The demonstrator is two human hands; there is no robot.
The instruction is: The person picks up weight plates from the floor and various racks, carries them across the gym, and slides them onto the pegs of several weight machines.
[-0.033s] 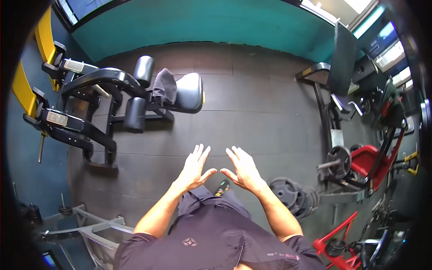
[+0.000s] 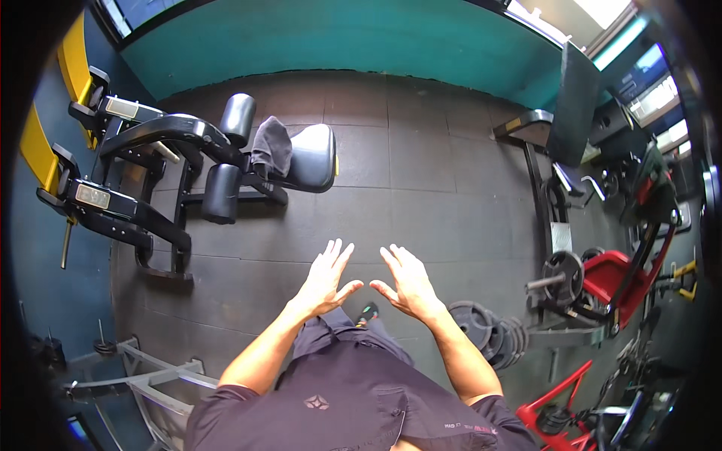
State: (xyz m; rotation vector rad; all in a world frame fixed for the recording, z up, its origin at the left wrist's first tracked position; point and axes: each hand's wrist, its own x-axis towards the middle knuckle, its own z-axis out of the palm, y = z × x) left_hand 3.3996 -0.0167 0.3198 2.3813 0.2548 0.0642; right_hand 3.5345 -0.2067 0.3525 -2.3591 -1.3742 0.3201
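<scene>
Both hands are held out in front of my body over the dark floor. My left hand has its fingers stretched forward and its thumb pointing inward. My right hand mirrors it, fingers straight, thumb toward the left one. A small gap separates the two thumb tips. Neither hand holds or touches anything. One shoe shows below and between them. Nearest beyond my left hand is a padded black seat on a weight machine, with a dark grey towel draped over its rear part.
The machine's black rollers and yellow arms stand at left. A grey metal frame is at lower left. Weight plates stand close to my right forearm. Farther right are a red machine and a black backrest. A teal wall closes the far side.
My hands keep the same outstretched pose. The surroundings have shifted slightly in the picture, the seat and the red machine a little to the left.
</scene>
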